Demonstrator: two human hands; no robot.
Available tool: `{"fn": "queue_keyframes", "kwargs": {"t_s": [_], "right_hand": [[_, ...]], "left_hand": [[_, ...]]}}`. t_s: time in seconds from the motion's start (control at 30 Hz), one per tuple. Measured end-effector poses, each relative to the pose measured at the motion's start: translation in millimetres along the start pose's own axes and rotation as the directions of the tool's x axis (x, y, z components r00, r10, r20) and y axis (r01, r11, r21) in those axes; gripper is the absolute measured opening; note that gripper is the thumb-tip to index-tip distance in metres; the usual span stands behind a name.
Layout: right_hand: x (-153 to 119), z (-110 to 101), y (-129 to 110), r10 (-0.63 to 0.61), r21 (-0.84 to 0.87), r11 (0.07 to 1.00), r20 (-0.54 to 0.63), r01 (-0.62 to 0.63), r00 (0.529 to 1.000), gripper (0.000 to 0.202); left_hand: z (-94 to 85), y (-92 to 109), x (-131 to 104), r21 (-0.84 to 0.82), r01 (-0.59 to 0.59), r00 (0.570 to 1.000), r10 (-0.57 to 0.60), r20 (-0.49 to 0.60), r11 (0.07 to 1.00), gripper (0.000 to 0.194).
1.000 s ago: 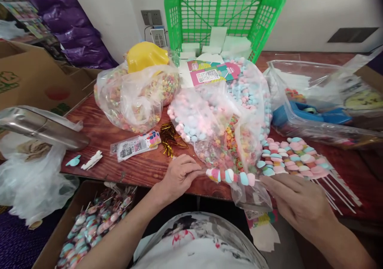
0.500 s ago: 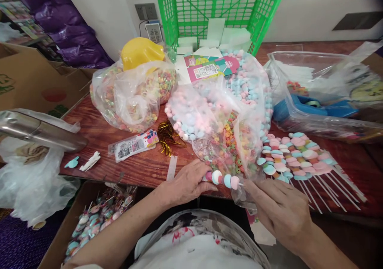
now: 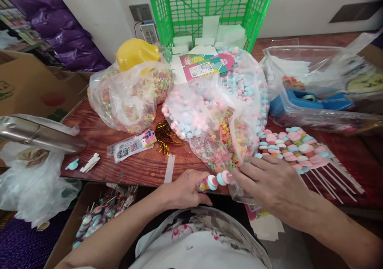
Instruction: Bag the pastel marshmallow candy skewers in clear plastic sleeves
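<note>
My left hand is closed around one end of a candy skewer threaded with pink, white and blue marshmallows. A colourful piece shows by its fingers. My right hand is at the skewer's other end, back of the hand up and fingers curled; what its fingertips hold is hidden. Just beyond it lies an opened clear bag of ring candies, next to a bag of pink and blue marshmallows. Finished-looking marshmallow skewers lie fanned to the right, white sticks toward me.
A green basket stands at the back, a clear plastic bin at right. On the left are a steel flask, a ring-candy bag and a gold twist-tie bundle. Below the table edge sits a box of wrapped candies.
My right hand has shifted slightly left and up, turning its back upward over the ring-candy bag's near edge. The skewer tilts up a little at its right end. The view has shifted slightly.
</note>
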State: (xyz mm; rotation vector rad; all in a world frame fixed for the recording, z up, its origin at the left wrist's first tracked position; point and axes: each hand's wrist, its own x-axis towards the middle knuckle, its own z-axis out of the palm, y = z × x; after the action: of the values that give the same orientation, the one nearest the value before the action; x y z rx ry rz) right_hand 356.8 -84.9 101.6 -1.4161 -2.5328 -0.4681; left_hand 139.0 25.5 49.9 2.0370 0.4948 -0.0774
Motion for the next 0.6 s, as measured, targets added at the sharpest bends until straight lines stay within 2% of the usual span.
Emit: {"fn": "queue_keyframes", "kwargs": {"t_s": [0.07,0.17,0.27,0.43,0.6], "right_hand": [[3.0,-6.5,3.9,-0.030,-0.023,0.999,-0.040,0.030,0.999,0.017],[6.1,-15.6,6.8,-0.073,-0.005,0.997,-0.054,0.073,0.996,0.019],[5.6,-19.5,6.1,-0.137,0.016,0.990,-0.032,0.138,0.990,0.019],[-0.1,-17.7,-0.3,-0.153,0.060,0.987,0.110,0.148,0.982,0.010],[-4.5,-14.7,-16.0,-0.134,0.035,0.991,0.173,0.130,0.976,0.019]], "left_hand": [[-2.2,1.5,1.1,-0.136,0.003,0.997,0.008,0.079,0.991,0.032],[0.0,4.1,4.3,-0.390,0.061,0.976,0.028,0.218,0.919,0.042],[6.9,5.3,9.0,-0.521,0.111,0.964,0.035,0.262,0.846,0.046],[17.0,3.3,15.1,-0.523,0.121,0.971,0.009,0.239,0.844,0.047],[22.3,3.1,15.0,-0.452,0.108,0.986,-0.037,0.163,0.886,0.042]]}}
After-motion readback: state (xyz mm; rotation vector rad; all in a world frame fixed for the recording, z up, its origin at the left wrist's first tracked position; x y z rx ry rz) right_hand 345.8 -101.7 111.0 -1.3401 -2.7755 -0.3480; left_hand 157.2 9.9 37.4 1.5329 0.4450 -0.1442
